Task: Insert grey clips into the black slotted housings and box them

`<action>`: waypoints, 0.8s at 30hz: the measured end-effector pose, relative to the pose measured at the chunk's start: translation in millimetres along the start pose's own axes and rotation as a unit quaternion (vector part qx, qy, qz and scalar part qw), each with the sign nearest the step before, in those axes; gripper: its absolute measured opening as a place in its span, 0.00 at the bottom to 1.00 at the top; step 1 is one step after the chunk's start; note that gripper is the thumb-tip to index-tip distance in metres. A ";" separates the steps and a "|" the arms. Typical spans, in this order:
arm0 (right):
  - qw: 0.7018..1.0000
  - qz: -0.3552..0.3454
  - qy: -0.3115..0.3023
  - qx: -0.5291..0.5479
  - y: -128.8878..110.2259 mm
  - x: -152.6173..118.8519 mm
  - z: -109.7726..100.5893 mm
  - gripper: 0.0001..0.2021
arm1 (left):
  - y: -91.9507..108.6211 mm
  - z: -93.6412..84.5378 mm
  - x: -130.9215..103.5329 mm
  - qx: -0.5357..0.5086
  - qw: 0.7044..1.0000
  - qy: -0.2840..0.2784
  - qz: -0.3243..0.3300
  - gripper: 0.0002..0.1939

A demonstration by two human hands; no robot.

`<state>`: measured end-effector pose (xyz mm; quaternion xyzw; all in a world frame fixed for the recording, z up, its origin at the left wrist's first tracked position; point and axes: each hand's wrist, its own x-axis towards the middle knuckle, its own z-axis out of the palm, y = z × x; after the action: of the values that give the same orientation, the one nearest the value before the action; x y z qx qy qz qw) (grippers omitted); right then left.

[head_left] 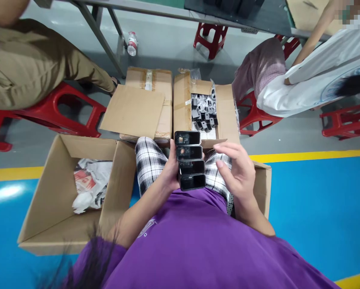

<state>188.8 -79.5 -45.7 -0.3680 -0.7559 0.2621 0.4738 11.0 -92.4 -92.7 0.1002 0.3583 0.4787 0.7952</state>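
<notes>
My left hand (171, 166) is closed around a row of several black rectangular parts with glossy faces (192, 167), stacked edge to edge above my lap. The two farthest ones show a small copper-coloured patch inside; the nearer two look plain and dark. To the right of the row, my right hand (238, 170) is raised with its fingers apart and nothing in it. Ahead of my knees stands an open carton (182, 102), in which many small black and grey block-like pieces (204, 114) lie in a loose heap.
A large open box (39, 208) with crumpled plastic bags (92, 186) stands on my left. Another carton (262, 188) is beside my right hip. A closed carton (158, 78) carries a loose cardboard sheet (134, 110). People sit on red stools (77, 108) at both sides.
</notes>
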 end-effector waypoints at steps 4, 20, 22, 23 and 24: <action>1.000 -0.008 -0.014 0.017 1.9 -15.5 11.6 0.18 | 8.6 15.1 -5.0 -0.055 0.998 -0.003 -0.003 0.29; 0.993 0.064 0.054 0.079 6.3 -26.3 16.0 0.16 | 21.3 32.7 -6.2 -0.133 0.989 0.045 0.050 0.32; 0.993 0.065 0.052 0.082 5.9 -27.3 17.1 0.16 | 21.0 32.7 -4.3 -0.129 0.988 0.050 0.069 0.31; 0.993 0.066 0.051 0.081 5.7 -27.7 17.4 0.15 | 20.6 32.6 -3.5 -0.124 0.988 0.052 0.078 0.31; 0.993 0.068 0.050 0.079 5.6 -27.9 17.5 0.15 | 20.2 32.7 -2.7 -0.120 0.988 0.054 0.086 0.31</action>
<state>182.4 -99.5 -71.7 -0.3924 -0.6814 0.3338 0.5199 18.0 -78.1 -57.6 0.0086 0.3307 0.5892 0.7371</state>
